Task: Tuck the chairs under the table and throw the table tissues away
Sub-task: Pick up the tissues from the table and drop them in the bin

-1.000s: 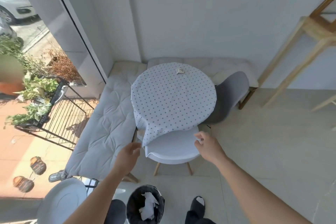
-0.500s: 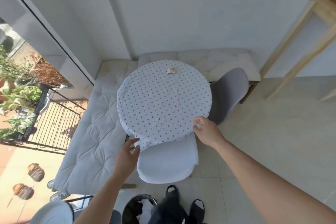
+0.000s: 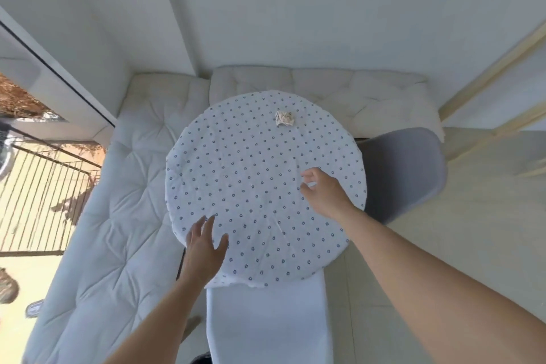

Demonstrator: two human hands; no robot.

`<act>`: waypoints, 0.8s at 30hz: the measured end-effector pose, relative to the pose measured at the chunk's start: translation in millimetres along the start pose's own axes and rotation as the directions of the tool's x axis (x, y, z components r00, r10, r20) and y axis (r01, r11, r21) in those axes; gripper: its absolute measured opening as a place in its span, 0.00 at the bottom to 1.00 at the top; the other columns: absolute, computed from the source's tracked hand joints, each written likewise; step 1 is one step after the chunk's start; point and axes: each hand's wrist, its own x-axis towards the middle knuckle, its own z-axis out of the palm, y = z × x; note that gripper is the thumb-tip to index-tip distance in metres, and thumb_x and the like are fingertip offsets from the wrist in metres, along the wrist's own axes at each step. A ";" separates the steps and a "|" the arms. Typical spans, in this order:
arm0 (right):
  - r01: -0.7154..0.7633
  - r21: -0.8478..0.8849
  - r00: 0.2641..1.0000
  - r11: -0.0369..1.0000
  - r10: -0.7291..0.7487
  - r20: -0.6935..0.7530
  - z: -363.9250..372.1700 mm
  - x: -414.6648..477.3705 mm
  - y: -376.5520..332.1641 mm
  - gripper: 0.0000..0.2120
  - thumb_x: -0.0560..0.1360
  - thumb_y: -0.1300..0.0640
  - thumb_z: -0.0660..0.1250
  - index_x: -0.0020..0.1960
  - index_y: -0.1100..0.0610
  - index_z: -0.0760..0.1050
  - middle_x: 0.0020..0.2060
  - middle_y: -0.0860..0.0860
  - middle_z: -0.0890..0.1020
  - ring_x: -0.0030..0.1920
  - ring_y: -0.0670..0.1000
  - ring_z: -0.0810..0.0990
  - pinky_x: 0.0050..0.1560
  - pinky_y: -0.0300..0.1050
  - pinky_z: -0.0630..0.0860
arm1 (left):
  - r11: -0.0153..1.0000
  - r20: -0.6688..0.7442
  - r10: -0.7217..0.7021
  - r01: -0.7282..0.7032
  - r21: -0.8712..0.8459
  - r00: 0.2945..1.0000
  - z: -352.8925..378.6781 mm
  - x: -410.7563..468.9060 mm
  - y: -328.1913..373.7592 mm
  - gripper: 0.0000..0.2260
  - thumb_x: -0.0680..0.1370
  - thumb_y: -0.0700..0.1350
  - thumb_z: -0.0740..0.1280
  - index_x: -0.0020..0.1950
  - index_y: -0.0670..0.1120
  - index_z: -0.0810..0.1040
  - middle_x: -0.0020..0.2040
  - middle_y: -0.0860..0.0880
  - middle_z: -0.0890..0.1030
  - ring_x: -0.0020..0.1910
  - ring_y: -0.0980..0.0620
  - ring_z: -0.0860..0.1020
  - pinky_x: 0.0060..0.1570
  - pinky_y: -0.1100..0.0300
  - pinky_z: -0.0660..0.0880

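Note:
A round table [image 3: 251, 174] with a white dotted cloth fills the middle. One crumpled tissue [image 3: 284, 118] lies near its far edge. A white chair [image 3: 266, 322] stands tucked at the table's near side, its backrest toward me. A grey chair [image 3: 404, 174] sits at the table's right side, partly under the cloth edge. My left hand [image 3: 205, 251] rests flat with fingers spread on the cloth's near left rim. My right hand [image 3: 325, 189] hovers over the right half of the tabletop, fingers loosely curled and empty, well short of the tissue.
A cushioned white corner bench [image 3: 118, 216] wraps the table on the left and far sides. A glass wall with a metal railing [image 3: 44, 192] lies to the left. Pale wooden frame legs [image 3: 487, 91] stand at the right, beside tiled floor [image 3: 472, 245].
Both hands left the white chair's backrest and moved onto the tabletop. I stepped closer, so the chair now sits further under the table and the bin has dropped out of view.

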 end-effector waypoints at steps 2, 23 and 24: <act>-0.005 -0.028 1.000 1.000 0.005 0.002 6.7 45.7 -7.5 0.22 0.82 0.48 0.65 0.74 0.51 0.70 0.68 0.48 0.77 0.61 0.49 0.80 0.49 0.43 0.79 | 0.998 0.014 0.020 -0.021 0.062 1.000 14.1 28.0 -12.5 0.33 0.83 0.55 0.67 0.85 0.48 0.60 0.85 0.44 0.58 0.85 0.39 0.53 0.80 0.40 0.61; 0.064 -0.442 0.979 0.895 -0.143 -0.148 49.4 318.7 -23.0 0.24 0.83 0.59 0.64 0.78 0.51 0.67 0.72 0.61 0.67 0.69 0.61 0.71 0.66 0.58 0.75 | 0.934 -0.160 0.098 -0.036 0.355 0.982 96.0 92.0 -69.4 0.37 0.80 0.68 0.55 0.86 0.57 0.52 0.87 0.51 0.49 0.86 0.44 0.48 0.82 0.39 0.56; 0.079 -0.439 0.973 0.895 -0.165 -0.162 50.1 322.7 -24.2 0.22 0.82 0.61 0.64 0.75 0.52 0.70 0.68 0.62 0.70 0.65 0.61 0.74 0.63 0.57 0.76 | 0.934 -0.165 0.104 -0.039 0.356 0.981 97.7 92.8 -71.3 0.37 0.80 0.68 0.56 0.86 0.56 0.53 0.87 0.50 0.50 0.86 0.44 0.49 0.82 0.39 0.56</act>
